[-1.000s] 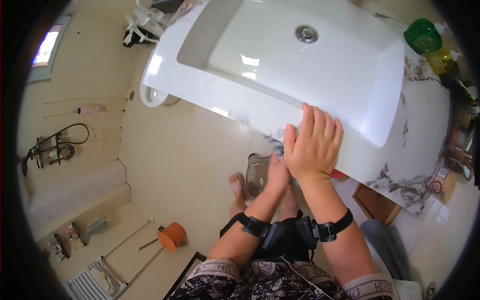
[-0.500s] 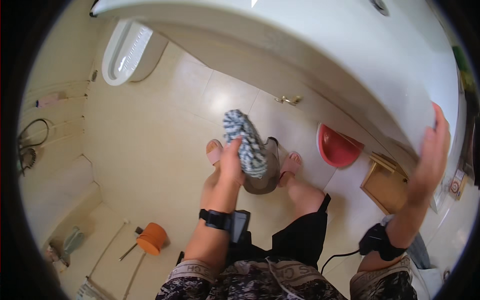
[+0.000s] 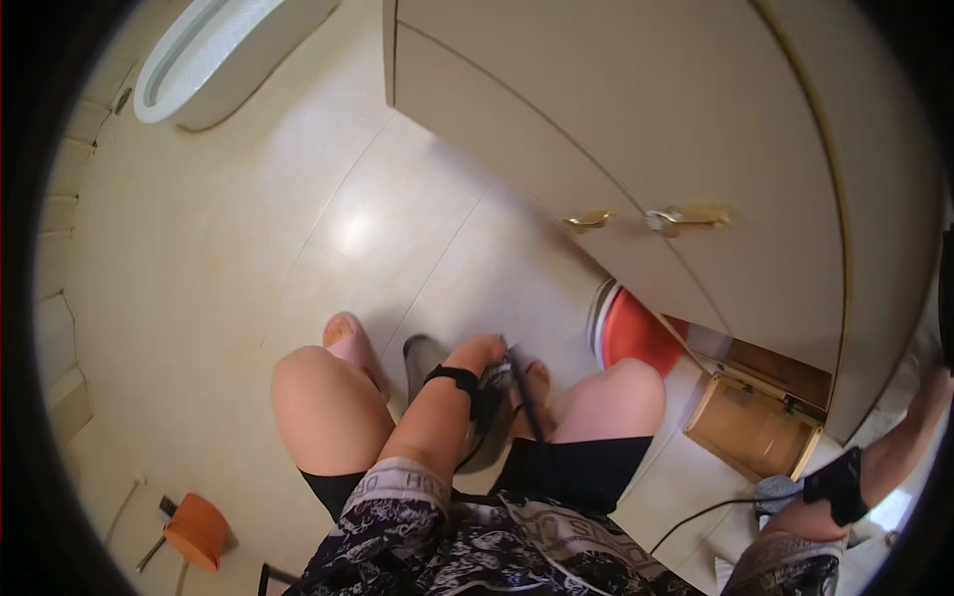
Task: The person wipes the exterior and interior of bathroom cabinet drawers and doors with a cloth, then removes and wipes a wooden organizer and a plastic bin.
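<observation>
Object (image 3: 424, 360), smooth, grey and rounded, standing on glossy cream tiles (image 3: 238, 268) between the person's feet, partly covered by an arm. The left hand (image 3: 484, 350) reaches down over it, blurred; how far its fingers open, and what they may hold, cannot be told. Pink slippers (image 3: 352, 350) flank it. To the right are a red, curved basin (image 3: 634, 333), a wooden, rectangular frame (image 3: 752, 427) and a flat-panelled pale cabinet (image 3: 636, 109) with shiny gold handles (image 3: 588, 221). At the far right edge, the right hand (image 3: 935, 370) is mostly lost in shadow, its grip unclear.
</observation>
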Available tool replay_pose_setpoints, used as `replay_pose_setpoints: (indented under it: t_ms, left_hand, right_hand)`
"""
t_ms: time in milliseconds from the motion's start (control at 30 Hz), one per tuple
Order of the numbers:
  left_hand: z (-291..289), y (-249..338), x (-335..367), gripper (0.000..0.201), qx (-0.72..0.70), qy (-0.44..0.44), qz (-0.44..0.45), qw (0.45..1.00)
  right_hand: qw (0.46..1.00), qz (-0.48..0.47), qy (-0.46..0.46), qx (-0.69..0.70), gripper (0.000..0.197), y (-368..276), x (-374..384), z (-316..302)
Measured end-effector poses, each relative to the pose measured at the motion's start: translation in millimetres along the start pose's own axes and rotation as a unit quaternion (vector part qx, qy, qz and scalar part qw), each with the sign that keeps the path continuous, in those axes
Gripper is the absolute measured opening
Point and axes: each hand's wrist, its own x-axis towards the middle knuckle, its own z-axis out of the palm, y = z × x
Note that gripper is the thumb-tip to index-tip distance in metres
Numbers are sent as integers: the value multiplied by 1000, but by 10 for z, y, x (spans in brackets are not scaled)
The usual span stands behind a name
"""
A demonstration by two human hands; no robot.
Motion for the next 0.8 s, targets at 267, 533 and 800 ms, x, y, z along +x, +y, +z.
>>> replay_pose_setpoints:
  t_ms: [267, 533, 800]
  left_hand:
    - [111, -413, -18, 47, 29, -70, -128, 989]
    - [-966, 578, -1209, 39, 2, 411, 35, 911]
    - [-839, 2019, -2619, 42, -475, 236, 388, 754]
  right_hand:
    - [981, -121, -29, 149, 39, -176, -638, 366]
    - [933, -321, 123, -103, 34, 193, -28, 287]
    - [946, -121, -132, 271, 68, 761, -2543, 1226]
